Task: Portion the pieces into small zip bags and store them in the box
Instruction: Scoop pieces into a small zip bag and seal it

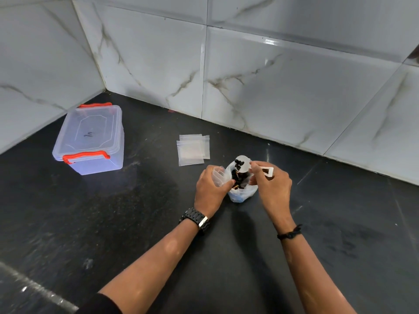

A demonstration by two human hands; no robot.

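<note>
A white plastic bag (240,193) full of small black pieces (239,177) stands on the black counter. My left hand (209,191) grips a small clear zip bag (218,175) at the big bag's left side. My right hand (273,186) holds a white scoop (243,163) by its handle, tilted over the bag with a few black pieces in it. A small stack of empty zip bags (192,149) lies flat behind. The clear storage box (90,139) with orange latches sits at the left, lid on.
The black counter (136,211) meets marble-tiled walls (272,75) at the back and left, forming a corner behind the box. The counter's front edge (34,288) runs along the lower left.
</note>
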